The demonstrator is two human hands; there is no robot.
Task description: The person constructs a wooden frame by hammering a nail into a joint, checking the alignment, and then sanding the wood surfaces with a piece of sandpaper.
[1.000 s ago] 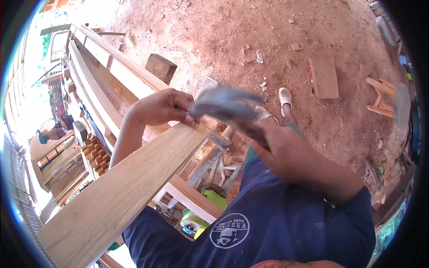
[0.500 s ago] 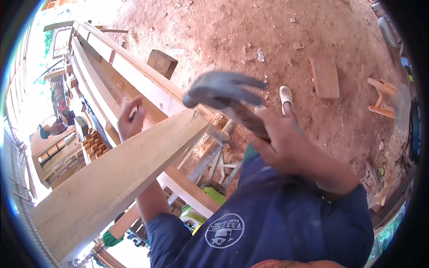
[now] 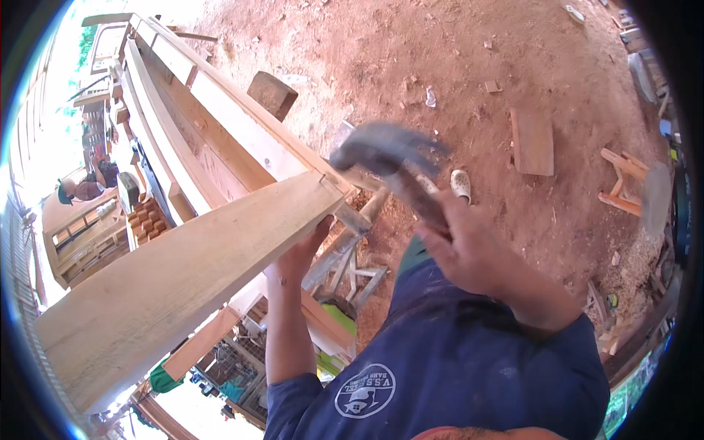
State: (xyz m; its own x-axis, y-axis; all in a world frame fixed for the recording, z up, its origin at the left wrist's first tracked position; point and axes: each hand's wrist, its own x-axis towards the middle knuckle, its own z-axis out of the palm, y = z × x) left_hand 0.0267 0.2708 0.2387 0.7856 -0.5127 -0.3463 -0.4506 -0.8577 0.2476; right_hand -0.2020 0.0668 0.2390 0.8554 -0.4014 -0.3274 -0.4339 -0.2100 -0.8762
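Wearing a dark blue shirt [image 3: 469,352], you carry the one piece of print that stands out: a round white emblem [image 3: 365,391] on its front, with lettering around a small picture, all upside down from this view.

Your surface is a long pale plank [image 3: 191,271], running from the lower left up to its squared end near the middle of the view. A nail [image 3: 323,178] stands in its top face close to that end. Past it, a long wooden frame [image 3: 242,132] stretches toward the upper left, with a wood block [image 3: 273,95] beside it. Reddish earth [image 3: 455,51] strewn with chips and shavings makes the floor; a flat brown board [image 3: 533,141] lies there, and a small wooden stand [image 3: 623,180] is farther right. At the far left, another person in a green cap [image 3: 66,192] is near more timber.

Your right hand [image 3: 469,246] is closed around the handle of a claw hammer [image 3: 381,147], forearm coming in from the right. The hammer's blurred head is raised near the nail, claw pointing right. Your left hand [image 3: 297,257] reaches up from below to the plank's near edge, close to its end; the fingers are partly hidden, so you cannot tell whether they grip it.
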